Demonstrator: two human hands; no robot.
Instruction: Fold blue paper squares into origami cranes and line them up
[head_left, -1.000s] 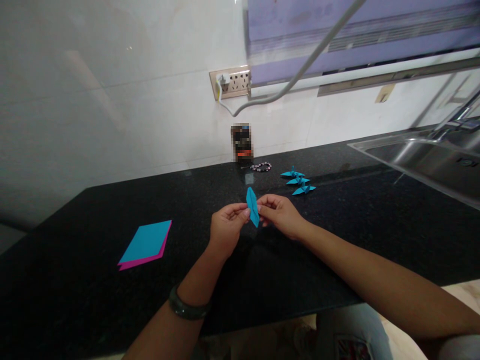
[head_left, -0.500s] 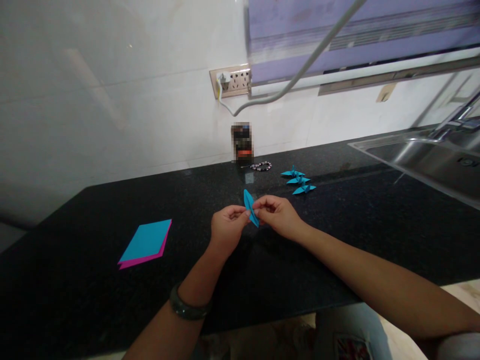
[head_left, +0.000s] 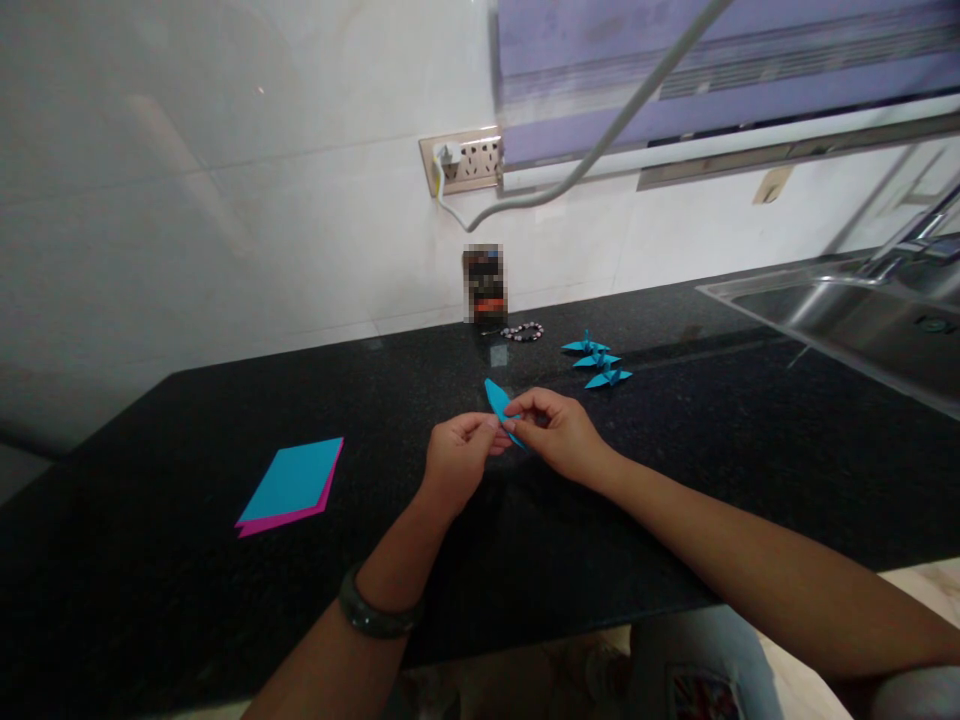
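Note:
A narrow, pointed piece of folded blue paper slants between my hands, just above the dark countertop. My right hand pinches it between thumb and fingers from the right, covering part of its lower half. From the left, my left hand has its thumb against the paper's edge, and its fingers reach beneath the lower part. Three blue origami cranes stand in a slanting row beyond my right hand. Off to the left lies a stack of square paper, blue on top with pink below.
Against the white wall stands a blurred-out dark object with a beaded bracelet beside it. A steel sink is set into the black countertop at right. A cable hangs before the wall socket.
The blue folded paper has turned slightly, showing a flatter, smoother face. My left hand's fingers now extend farther under it, and my right fingers have shifted a little on its edge.

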